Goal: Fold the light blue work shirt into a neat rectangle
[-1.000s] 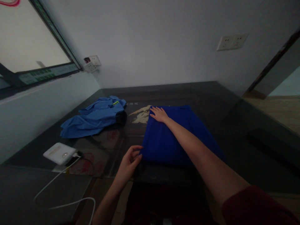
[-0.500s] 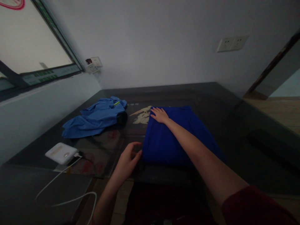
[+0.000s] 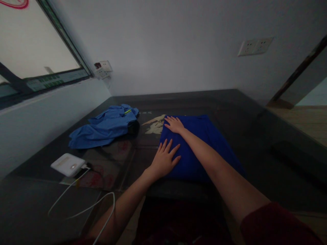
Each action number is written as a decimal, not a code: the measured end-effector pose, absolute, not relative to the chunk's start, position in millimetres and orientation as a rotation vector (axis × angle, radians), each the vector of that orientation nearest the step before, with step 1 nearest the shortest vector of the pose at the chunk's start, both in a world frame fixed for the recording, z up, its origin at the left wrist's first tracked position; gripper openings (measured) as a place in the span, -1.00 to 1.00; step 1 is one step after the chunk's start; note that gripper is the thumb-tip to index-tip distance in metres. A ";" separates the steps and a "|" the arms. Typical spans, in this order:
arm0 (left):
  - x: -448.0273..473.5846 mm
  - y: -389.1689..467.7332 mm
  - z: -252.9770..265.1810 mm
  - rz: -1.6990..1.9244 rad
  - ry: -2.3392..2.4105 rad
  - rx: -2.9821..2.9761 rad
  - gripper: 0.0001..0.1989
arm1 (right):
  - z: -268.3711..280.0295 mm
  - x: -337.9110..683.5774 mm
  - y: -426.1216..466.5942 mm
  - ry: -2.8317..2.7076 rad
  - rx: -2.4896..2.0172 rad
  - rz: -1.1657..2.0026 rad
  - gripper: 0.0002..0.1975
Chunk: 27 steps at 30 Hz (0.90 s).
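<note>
A folded piece of bright blue cloth (image 3: pixel 196 149), perhaps a garment, lies flat on the dark table (image 3: pixel 245 119) in front of me. My right hand (image 3: pixel 175 125) rests on its far left corner, fingers spread and palm down. Nearer to me, my left hand (image 3: pixel 165 159) lies over the left edge of the same cloth with its fingers apart. Neither hand grips anything. My right forearm crosses above the cloth and hides part of it.
To the left lies a crumpled lighter blue garment (image 3: pixel 104 127) with a yellow-green stripe. A white power bank (image 3: pixel 68 164) stands nearer, its white cable (image 3: pixel 112 204) trailing over my left forearm. Wall sockets (image 3: pixel 256 46) sit behind the table.
My left hand has moved up and to the right, from beside the cloth's near left corner onto the cloth, and its fingers have spread. My right hand stays in place.
</note>
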<state>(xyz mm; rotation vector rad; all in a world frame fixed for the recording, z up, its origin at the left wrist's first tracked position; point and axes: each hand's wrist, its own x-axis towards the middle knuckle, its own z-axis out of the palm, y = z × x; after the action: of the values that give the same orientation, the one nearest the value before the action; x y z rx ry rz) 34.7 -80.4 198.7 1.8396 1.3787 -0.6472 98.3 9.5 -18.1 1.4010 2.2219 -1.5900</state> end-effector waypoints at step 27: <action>31.6 -59.2 151.6 -0.721 1.548 1.806 -0.46 | -13.5 98.7 7.8 2.232 1.454 -1.632 -0.45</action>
<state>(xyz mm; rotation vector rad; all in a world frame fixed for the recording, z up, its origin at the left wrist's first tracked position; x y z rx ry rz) 31.6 -59.2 151.6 1.8063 1.5476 -0.7205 98.7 7.8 -13.5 1.4537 2.2324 -1.6321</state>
